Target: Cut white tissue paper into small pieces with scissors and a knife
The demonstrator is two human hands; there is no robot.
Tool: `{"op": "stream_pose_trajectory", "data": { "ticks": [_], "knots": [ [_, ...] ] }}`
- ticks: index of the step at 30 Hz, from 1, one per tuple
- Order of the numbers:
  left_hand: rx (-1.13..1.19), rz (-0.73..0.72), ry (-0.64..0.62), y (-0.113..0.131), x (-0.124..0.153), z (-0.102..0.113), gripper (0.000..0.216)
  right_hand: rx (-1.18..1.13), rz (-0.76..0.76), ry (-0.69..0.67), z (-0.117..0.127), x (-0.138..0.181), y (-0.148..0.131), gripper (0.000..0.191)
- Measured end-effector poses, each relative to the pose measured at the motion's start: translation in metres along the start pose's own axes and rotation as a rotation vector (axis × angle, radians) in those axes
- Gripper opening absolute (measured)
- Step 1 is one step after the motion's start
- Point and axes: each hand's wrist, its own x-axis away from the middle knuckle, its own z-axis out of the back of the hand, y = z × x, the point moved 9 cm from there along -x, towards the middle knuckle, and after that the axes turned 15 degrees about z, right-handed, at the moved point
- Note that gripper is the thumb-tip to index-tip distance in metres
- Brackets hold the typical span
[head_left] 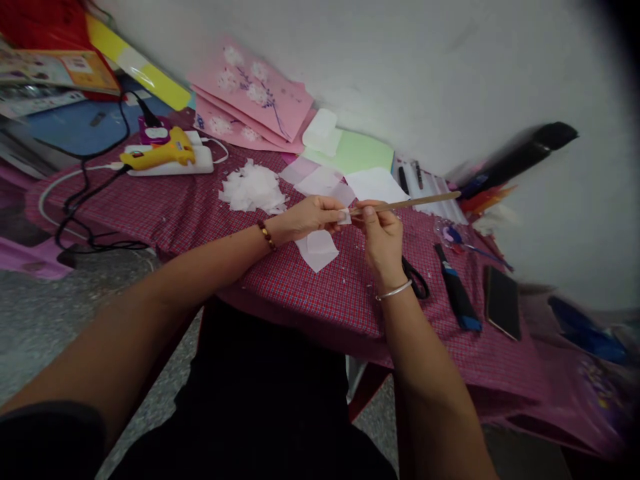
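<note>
My right hand (383, 237) is closed around a thin wooden stick (420, 201) that points right and slightly up above the table. My left hand (313, 217) pinches a small white piece of tissue (344, 216) against the near end of that stick. Both hands hover over a table with a red checked cloth (310, 293). Under them lies a white paper sheet (317, 249). A heap of white tissue pieces (253, 187) sits to the left of my left hand.
A yellow glue gun (160, 154) rests on a white power strip at left, with black cables. Pink cards with white flowers (250, 93) lean on the wall. Scissors (415, 277), a blue-tipped black tool (457, 293) and a phone (501, 301) lie at right.
</note>
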Motion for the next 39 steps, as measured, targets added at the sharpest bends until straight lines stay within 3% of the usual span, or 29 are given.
{"op": "stream_pose_trajectory", "data": {
  "ticks": [6,19,28,39],
  "knots": [
    [0.003,-0.088,-0.037,0.002,0.003,-0.001,0.011,-0.003,-0.032,0.006,-0.002,0.002,-0.004,0.021],
    [-0.059,-0.079,0.027,-0.002,0.002,-0.002,0.01,-0.057,-0.041,0.026,0.003,0.004,0.003,0.016],
    [-0.079,-0.073,0.056,-0.004,-0.001,0.0,0.018,-0.017,0.062,-0.01,0.002,0.002,0.005,0.018],
    [-0.056,-0.12,0.005,-0.005,-0.004,0.0,0.016,-0.028,0.034,0.003,0.004,0.002,0.005,0.023]
  ]
}}
